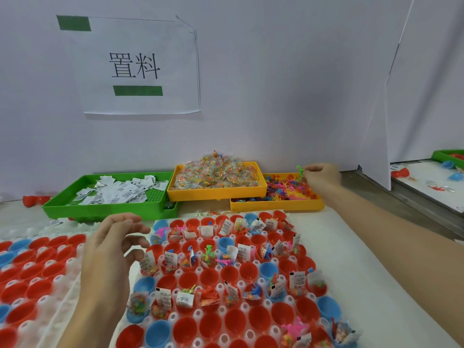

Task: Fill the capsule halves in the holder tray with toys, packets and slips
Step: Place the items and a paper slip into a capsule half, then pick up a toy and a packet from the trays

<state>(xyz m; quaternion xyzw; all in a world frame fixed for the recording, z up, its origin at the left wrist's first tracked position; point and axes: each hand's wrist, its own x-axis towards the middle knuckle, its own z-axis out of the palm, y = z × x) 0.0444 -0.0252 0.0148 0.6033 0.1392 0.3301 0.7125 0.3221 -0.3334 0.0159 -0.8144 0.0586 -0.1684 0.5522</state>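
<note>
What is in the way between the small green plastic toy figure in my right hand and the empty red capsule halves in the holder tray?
Nothing visible. The right hand pinches the small green plastic toy figure above the orange toy bin, and the path down to the empty red capsule halves in the white holder tray looks open.

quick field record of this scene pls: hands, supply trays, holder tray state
right hand: pinches a green toy figure above the far-right yellow tray of toys
left hand: open, fingers loosely curled, holds nothing, at the holder tray's left edge
green tray: white slips
middle yellow tray: clear packets of coloured bits
holder tray: red and blue capsule halves, some filled, many empty
</note>
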